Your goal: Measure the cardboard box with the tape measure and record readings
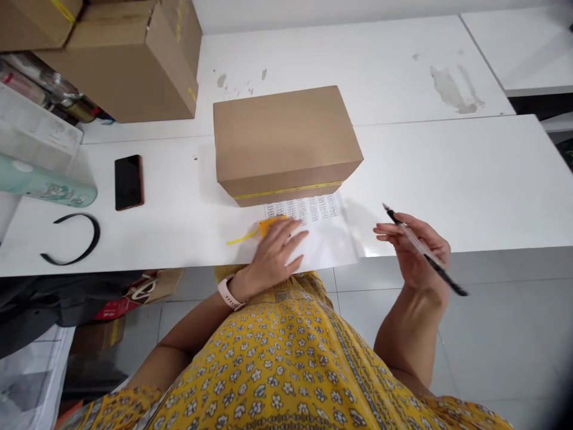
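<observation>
Past the yellow dress (286,370), right hand (414,254) fingers pinched a likely light, stiff pen (441,270) mid-barrel; left hand (273,254) lay spread on flimsy paper (326,236).

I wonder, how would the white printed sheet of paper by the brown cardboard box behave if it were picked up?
The white printed sheet of paper looks thin and lies flat, so it would probably flop and feel light. The left hand rests on it, which should pin it against sliding on the glossy white table.
</observation>
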A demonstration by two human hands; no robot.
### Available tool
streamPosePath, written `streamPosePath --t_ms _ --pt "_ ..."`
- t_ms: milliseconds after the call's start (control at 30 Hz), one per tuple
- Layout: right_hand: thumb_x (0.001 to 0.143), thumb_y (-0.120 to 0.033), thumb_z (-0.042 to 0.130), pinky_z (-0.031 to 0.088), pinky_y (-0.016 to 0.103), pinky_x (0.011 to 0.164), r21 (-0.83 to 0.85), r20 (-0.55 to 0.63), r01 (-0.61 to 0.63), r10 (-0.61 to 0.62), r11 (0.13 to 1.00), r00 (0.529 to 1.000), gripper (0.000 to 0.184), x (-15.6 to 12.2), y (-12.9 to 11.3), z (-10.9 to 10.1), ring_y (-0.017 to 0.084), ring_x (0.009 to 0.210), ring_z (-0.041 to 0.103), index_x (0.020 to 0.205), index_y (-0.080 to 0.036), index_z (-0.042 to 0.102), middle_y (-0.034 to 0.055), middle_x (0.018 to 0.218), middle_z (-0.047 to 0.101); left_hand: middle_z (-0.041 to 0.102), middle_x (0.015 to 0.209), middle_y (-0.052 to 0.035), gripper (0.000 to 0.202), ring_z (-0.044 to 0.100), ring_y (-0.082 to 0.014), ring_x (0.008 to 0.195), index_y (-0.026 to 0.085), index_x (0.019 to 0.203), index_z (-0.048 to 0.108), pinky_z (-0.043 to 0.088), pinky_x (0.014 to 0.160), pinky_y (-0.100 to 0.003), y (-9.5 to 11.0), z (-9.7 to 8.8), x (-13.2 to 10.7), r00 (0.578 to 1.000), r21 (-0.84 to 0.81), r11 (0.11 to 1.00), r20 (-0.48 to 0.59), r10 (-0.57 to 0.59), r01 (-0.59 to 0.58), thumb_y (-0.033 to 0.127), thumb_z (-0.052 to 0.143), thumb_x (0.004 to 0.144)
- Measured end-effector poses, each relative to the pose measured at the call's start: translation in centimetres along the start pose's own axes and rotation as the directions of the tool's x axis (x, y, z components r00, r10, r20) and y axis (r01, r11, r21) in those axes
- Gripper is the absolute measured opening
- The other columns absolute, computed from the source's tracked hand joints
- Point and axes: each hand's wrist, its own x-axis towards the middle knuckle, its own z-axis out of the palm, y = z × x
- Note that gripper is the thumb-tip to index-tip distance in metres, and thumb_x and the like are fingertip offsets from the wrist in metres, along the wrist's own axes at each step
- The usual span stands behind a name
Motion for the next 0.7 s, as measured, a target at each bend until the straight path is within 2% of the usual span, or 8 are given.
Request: streamPosePath --t_ms 133,233,300,367,467,567,633,700 --pt "0.076 -0.050 0.085 0.057 0.039 0.066 -0.027 0.046 0.012 -0.011 1.000 0.999 0.033 -0.8 0.3 2.5 0.022 0.064 0.071 0.095 -0.026 0.072 0.0011 0.071 0.074 0.044 0.161 -0.0228 0.065 0.029 -0.0347 0.157 0.012 0.153 0.039 0.031 0.126 -0.057 2.0 3.9 0.6 0.967 -0.112 0.989 0.225 0.118 -0.095 0.042 0.059 0.099" --pt "0.089 -0.068 0.064 0.046 0.032 0.053 -0.010 0.039 -0.010 0.010 1.000 0.999 0.046 -0.2 1.9 5.1 0.014 0.046 0.052 0.075 -0.025 0.062 -0.0042 0.052 0.055 0.029 0.169 -0.0261 0.084 0.008 -0.0392 0.162 0.006 0.157 0.033 0.019 0.130 -0.059 2.3 5.8 1.2 0.938 -0.002 0.996 0.335 0.086 -0.090 0.049 0.068 0.093" --pt "0.094 -0.076 0.047 0.046 0.032 0.053 -0.033 0.044 -0.065 0.066 0.997 0.997 0.056 0.5 3.2 6.6 0.014 0.046 0.051 0.078 -0.025 0.063 -0.0035 0.053 0.054 0.027 0.169 -0.0257 0.080 0.009 -0.0410 0.161 0.004 0.156 0.034 0.017 0.131 -0.058 2.3 6.2 1.4 0.935 0.085 0.990 0.345 0.078 -0.114 0.042 0.068 0.095" --pt "0.095 -0.079 0.040 0.053 0.036 0.063 -0.072 0.094 -0.114 0.121 0.991 0.988 0.062 1.1 4.2 7.8 0.017 0.060 0.063 0.095 -0.024 0.069 0.0008 0.066 0.065 0.029 0.169 -0.0251 0.069 0.015 -0.0415 0.160 0.003 0.155 0.038 0.019 0.131 -0.057 2.3 6.1 1.5 0.940 0.143 0.981 0.333 0.079 -0.133 0.033 0.062 0.098" --pt "0.094 -0.071 0.053 0.057 0.038 0.079 -0.112 0.154 -0.150 0.166 0.982 0.974 0.054 1.9 5.5 8.7 0.020 0.085 0.071 0.112 -0.023 0.070 0.0050 0.090 0.075 0.035 0.167 -0.0232 0.060 0.022 -0.0392 0.159 0.005 0.155 0.040 0.022 0.130 -0.056 2.4 5.8 1.5 0.945 0.175 0.975 0.318 0.075 -0.136 0.026 0.054 0.100" --pt "0.084 -0.062 0.074 0.051 0.031 0.062 -0.176 0.120 -0.135 0.157 0.975 0.980 0.040 2.3 6.4 9.0 0.015 0.066 0.061 0.091 -0.023 0.067 -0.0010 0.074 0.067 0.038 0.165 -0.0223 0.064 0.026 -0.0391 0.158 0.006 0.157 0.038 0.022 0.129 -0.056 2.4 5.8 1.5 0.945 0.178 0.974 0.317 0.078 -0.140 0.027 0.055 0.098" --pt "0.083 -0.062 0.074 0.041 0.027 0.052 -0.209 0.089 -0.103 0.123 0.973 0.988 0.043 2.6 6.6 9.2 0.012 0.055 0.047 0.076 -0.024 0.057 -0.0052 0.061 0.054 0.037 0.166 -0.0226 0.069 0.026 -0.0402 0.158 0.006 0.157 0.037 0.022 0.130 -0.056 2.3 5.9 1.5 0.945 0.172 0.975 0.318 0.081 -0.141 0.030 0.059 0.096" --pt "0.084 -0.063 0.072 0.040 0.027 0.051 -0.205 0.098 -0.078 0.100 0.976 0.990 0.043 2.8 6.6 9.3 0.011 0.054 0.044 0.077 -0.024 0.055 -0.0056 0.062 0.052 0.036 0.166 -0.0233 0.073 0.026 -0.0410 0.158 0.005 0.156 0.037 0.021 0.129 -0.056 2.2 6.0 1.5 0.945 0.158 0.978 0.317 0.081 -0.137 0.034 0.063 0.095"
